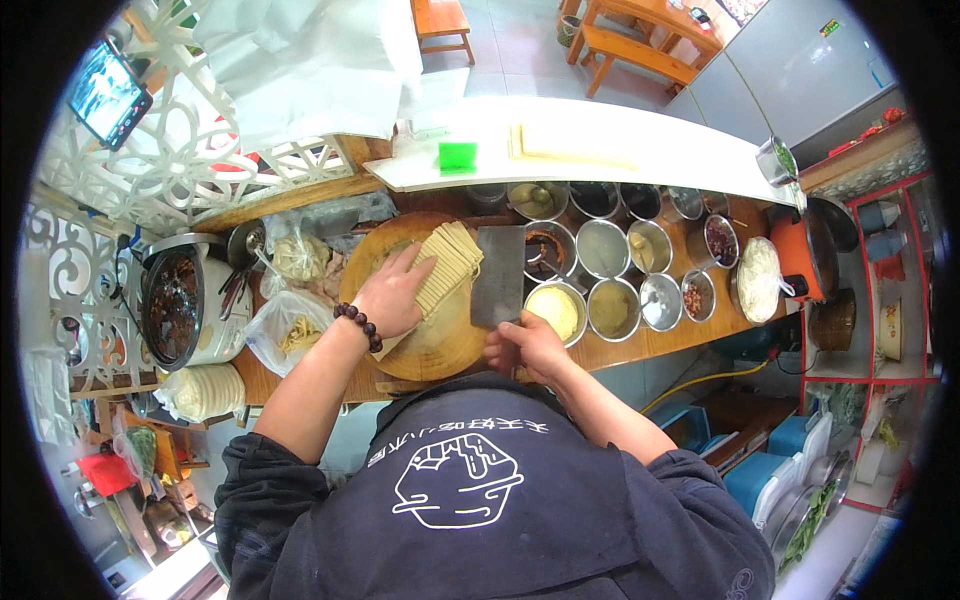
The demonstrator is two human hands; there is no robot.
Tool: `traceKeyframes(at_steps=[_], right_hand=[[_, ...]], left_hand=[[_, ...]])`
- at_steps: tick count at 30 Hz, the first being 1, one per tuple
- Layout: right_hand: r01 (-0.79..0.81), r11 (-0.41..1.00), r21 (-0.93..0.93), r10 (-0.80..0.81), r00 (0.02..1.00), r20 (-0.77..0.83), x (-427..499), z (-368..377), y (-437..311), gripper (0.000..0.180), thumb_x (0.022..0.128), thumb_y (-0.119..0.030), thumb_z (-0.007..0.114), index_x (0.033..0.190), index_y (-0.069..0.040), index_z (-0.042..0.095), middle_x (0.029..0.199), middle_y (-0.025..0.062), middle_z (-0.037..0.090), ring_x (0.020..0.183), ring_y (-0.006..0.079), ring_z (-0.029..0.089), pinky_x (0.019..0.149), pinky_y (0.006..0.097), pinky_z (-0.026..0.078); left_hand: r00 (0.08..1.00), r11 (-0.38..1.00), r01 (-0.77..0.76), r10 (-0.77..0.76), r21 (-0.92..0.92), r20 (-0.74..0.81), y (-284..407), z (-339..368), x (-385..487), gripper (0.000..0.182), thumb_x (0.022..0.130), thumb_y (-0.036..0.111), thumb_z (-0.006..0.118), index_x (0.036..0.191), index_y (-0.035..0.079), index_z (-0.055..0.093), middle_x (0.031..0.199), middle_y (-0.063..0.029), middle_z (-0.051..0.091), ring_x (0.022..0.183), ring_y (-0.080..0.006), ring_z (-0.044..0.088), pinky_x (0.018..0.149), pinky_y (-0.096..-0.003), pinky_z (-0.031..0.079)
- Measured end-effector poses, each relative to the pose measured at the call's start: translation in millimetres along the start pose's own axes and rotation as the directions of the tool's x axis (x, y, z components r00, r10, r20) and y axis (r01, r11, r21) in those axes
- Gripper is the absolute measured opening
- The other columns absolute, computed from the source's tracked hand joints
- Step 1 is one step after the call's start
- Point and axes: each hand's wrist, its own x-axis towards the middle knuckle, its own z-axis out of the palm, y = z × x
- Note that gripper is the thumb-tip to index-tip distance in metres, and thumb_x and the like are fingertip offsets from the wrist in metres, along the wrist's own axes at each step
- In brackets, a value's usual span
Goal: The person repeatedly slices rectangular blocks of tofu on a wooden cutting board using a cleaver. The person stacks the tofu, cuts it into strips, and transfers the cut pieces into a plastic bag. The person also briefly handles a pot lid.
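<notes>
My left hand [395, 291] lies on a stack of pale tofu sheets [450, 266], fingers spread over its left side. The stack is cut into narrow strips, which fan out a little at the far end. Beneath it is a round wooden chopping board [375, 247]. My right hand [531, 345] grips a Chinese cleaver [499, 274] by its handle, which the fingers hide. The broad dark blade is just right of the strips, over the board's right edge. A clear plastic bag [281, 337] with pale strips in it sits left of the board.
Several metal pots of sauces and seasonings, one with yellow paste [553, 313], stand close right of the blade. A large cooker [180, 300] with dark food is at the left. A white shelf [600, 139] overhangs the back of the wooden counter [667, 341].
</notes>
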Motion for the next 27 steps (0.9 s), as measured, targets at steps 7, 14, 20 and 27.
traceKeyframes(at_steps=[7, 14, 20, 27], right_hand=[[-0.046, 0.995, -0.084, 0.057, 0.99, 0.127, 31.9, 35.2, 4.4, 0.028, 0.108, -0.01, 0.059, 0.133, 0.003, 0.057, 0.109, 0.0168, 0.072, 0.101, 0.0292, 0.075, 0.087, 0.0451, 0.063], [-0.068, 0.984, -0.165, 0.104, 0.97, 0.221, 49.6, 55.5, -6.2, 0.019, 0.109, -0.014, 0.061, 0.124, -0.003, 0.059, 0.108, 0.0135, 0.073, 0.1, 0.0263, 0.075, 0.08, 0.0419, 0.063], [-0.077, 0.974, -0.214, 0.132, 0.958, 0.253, 57.8, 60.6, -13.6, 0.018, 0.107, -0.013, 0.064, 0.122, -0.005, 0.062, 0.104, 0.011, 0.075, 0.096, 0.0241, 0.077, 0.071, 0.0353, 0.058], [-0.049, 0.994, -0.095, 0.085, 0.9, 0.428, 84.6, 32.2, 4.1, 0.022, 0.108, -0.015, 0.061, 0.128, -0.006, 0.061, 0.109, 0.0097, 0.074, 0.102, 0.0254, 0.076, 0.078, 0.0378, 0.056]], left_hand=[[0.999, 0.998, 0.01, -0.008, -0.055, 0.032, -6.0, -5.2, -4.0, 0.073, 0.081, 0.005, 0.065, 0.153, 0.007, 0.054, 0.163, -0.0299, 0.043, 0.146, -0.0478, 0.047, 0.123, -0.0479, 0.041], [1.0, 0.995, 0.008, -0.006, -0.101, 0.024, -17.4, 1.9, -7.9, 0.075, 0.083, 0.006, 0.067, 0.156, 0.008, 0.051, 0.165, -0.0295, 0.04, 0.145, -0.0471, 0.049, 0.121, -0.0469, 0.044], [1.0, 0.989, 0.022, -0.022, -0.145, 0.006, -18.3, 1.5, -8.2, 0.076, 0.084, 0.008, 0.075, 0.156, 0.009, 0.05, 0.166, -0.0287, 0.039, 0.145, -0.0462, 0.049, 0.12, -0.0461, 0.046], [0.999, 0.986, 0.025, -0.031, -0.165, -0.036, -14.1, 1.3, -9.6, 0.081, 0.08, 0.018, 0.089, 0.152, 0.007, 0.055, 0.164, -0.0267, 0.042, 0.144, -0.0452, 0.051, 0.12, -0.0459, 0.046]])
